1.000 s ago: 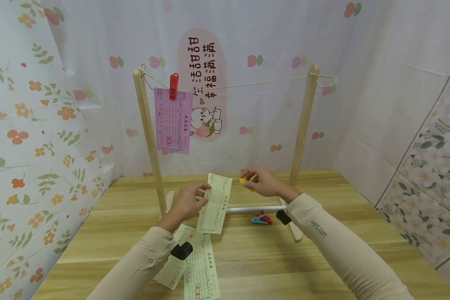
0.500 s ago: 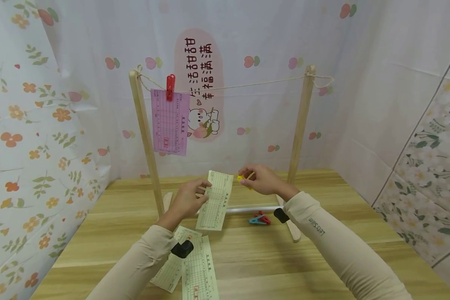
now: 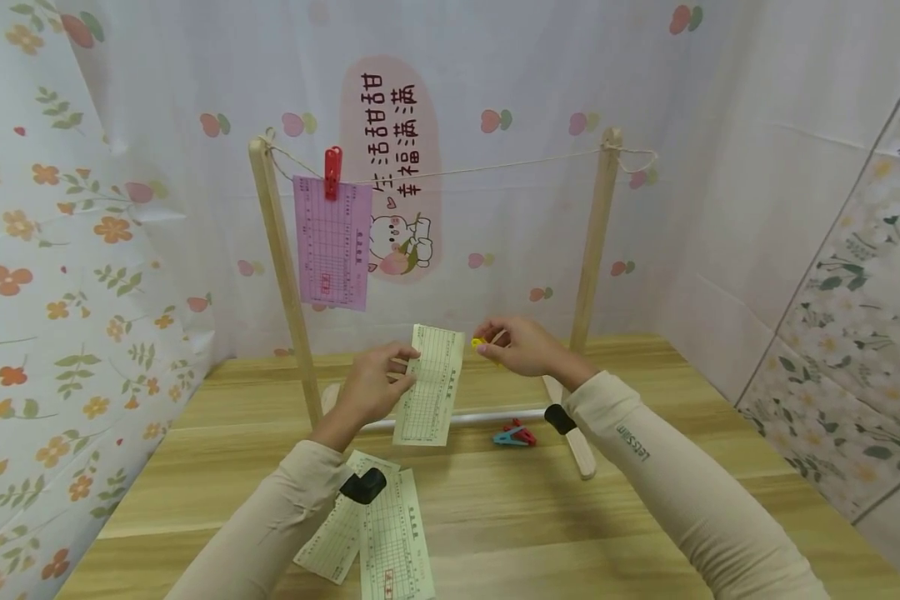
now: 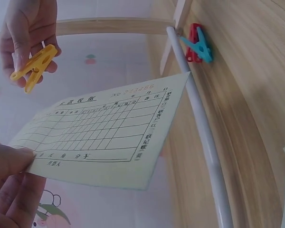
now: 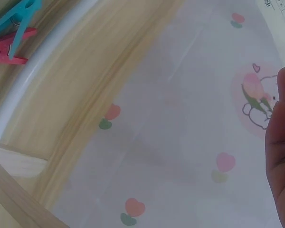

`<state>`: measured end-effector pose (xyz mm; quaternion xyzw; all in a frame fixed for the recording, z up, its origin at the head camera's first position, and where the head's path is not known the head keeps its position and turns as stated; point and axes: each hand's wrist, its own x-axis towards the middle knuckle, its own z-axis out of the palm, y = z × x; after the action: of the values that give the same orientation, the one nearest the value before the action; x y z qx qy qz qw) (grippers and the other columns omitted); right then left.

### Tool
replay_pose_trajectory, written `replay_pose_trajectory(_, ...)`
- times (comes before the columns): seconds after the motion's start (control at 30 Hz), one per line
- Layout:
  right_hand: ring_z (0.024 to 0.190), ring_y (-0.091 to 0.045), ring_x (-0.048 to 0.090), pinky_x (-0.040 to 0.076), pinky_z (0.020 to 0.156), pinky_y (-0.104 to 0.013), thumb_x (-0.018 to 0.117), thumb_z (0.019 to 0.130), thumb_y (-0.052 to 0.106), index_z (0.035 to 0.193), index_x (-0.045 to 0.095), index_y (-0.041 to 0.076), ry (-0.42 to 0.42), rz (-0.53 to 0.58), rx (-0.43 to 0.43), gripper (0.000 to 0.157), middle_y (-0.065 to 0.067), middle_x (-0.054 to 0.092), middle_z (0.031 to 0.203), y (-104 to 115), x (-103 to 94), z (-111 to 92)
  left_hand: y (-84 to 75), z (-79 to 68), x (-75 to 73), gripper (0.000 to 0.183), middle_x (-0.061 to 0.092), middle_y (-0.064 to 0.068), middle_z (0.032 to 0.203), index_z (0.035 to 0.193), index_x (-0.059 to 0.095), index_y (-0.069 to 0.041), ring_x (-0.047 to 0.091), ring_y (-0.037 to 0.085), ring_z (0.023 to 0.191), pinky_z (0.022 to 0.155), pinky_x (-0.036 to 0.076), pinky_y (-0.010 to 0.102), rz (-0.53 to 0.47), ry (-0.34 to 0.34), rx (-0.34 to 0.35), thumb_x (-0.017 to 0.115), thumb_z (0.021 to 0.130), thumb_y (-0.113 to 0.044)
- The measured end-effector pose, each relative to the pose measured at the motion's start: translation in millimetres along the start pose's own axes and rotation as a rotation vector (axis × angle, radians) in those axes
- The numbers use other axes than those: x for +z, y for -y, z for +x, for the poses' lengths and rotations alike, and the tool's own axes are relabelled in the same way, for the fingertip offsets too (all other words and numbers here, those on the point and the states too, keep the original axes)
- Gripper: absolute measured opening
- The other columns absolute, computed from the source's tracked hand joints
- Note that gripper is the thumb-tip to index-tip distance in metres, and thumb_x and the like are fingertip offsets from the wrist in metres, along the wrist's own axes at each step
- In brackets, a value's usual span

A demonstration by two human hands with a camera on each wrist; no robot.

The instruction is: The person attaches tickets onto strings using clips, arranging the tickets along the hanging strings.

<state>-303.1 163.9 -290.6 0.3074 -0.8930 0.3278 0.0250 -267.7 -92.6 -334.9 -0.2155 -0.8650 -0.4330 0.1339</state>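
Observation:
My left hand (image 3: pixel 378 383) pinches a pale green receipt slip (image 3: pixel 431 387) by its left edge, holding it upright above the table. In the left wrist view the thumb lies over the slip's printed face (image 4: pixel 99 128). To the right of the slip, my right hand (image 3: pixel 525 346) pinches a yellow clothespin (image 4: pixel 38 66) between thumb and fingers. Only a sliver of that clothespin shows in the right wrist view. A pink receipt slip (image 3: pixel 333 242) hangs by a red clothespin (image 3: pixel 332 173) near the left end of a string (image 3: pixel 487 168).
Two wooden posts (image 3: pixel 595 242) carry the string, joined low down by a white rod (image 3: pixel 480 417). Blue and red clothespins (image 3: pixel 514 433) lie on the table (image 3: pixel 510 517) just before the rod. More green slips (image 3: pixel 397 537) lie at the front left, partly under my left forearm.
Both hands have risen a little, the left with the green slip and the right with the yellow clothespin. The whole scene has shifted slightly left in view.

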Motion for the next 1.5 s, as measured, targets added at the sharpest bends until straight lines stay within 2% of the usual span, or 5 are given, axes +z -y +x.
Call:
replay_pose_trajectory(0.3, 0.087, -0.025, 0.068, 0.056, 0.068, -0.033, 0.063, 0.095, 0.012, 0.092, 0.065, 0.002, -0.031, 0.013, -0.009, 0.011, -0.01, 0.067, 0.094, 4.9, -7.7, 2.5, -4.7, 3.1, -4.2, 0.026, 0.065, 0.018, 0.111, 0.108, 0.065, 0.002, 0.067, 0.032, 0.093, 0.077, 0.057, 0.034, -0.009, -0.047, 0.057, 0.069, 0.083, 0.007)
replay_pose_trajectory(0.77, 0.09, -0.028, 0.069, 0.056, 0.069, -0.033, 0.063, 0.094, 0.011, 0.092, 0.062, 0.0, -0.093, -0.003, -0.01, 0.011, -0.014, 0.067, 0.098, 16.4, -24.0, 8.6, -18.4, 14.5, -10.9, 0.025, 0.067, 0.015, 0.112, 0.108, 0.065, 0.001, 0.067, 0.031, 0.096, 0.077, 0.057, 0.036, 0.012, -0.087, 0.127, 0.067, 0.084, 0.006)
replay_pose_trajectory(1.17, 0.09, -0.027, 0.068, 0.054, 0.071, -0.035, 0.057, 0.097, 0.007, 0.096, 0.058, 0.0, -0.096, 0.055, 0.005, 0.007, -0.016, 0.064, 0.1, 24.0, -34.0, 12.5, -24.6, 19.6, -14.6, 0.024, 0.067, 0.016, 0.111, 0.107, 0.065, 0.001, 0.067, 0.032, 0.095, 0.076, 0.057, 0.035, -0.021, -0.123, 0.139, 0.065, 0.084, 0.007)
replay_pose_trajectory(1.33, 0.099, -0.028, 0.067, 0.054, 0.075, -0.037, 0.057, 0.098, 0.012, 0.097, 0.058, 0.0, -0.094, 0.043, 0.029, 0.011, -0.017, 0.065, 0.105, 28.9, -35.0, 15.2, -26.0, 19.2, -17.1, 0.024, 0.068, 0.015, 0.11, 0.107, 0.065, 0.001, 0.068, 0.03, 0.094, 0.076, 0.057, 0.035, -0.013, -0.146, 0.11, 0.067, 0.084, 0.005)
replay_pose_trajectory(1.5, 0.1, -0.03, 0.065, 0.053, 0.08, -0.043, 0.058, 0.098, 0.014, 0.097, 0.059, 0.002, -0.14, -0.011, 0.007, 0.012, -0.015, 0.065, 0.105, 31.4, -39.7, 19.1, -30.0, 23.5, -19.1, 0.023, 0.068, 0.015, 0.108, 0.107, 0.065, 0.001, 0.068, 0.03, 0.092, 0.076, 0.057, 0.034, -0.027, -0.176, 0.114, 0.068, 0.084, 0.003)
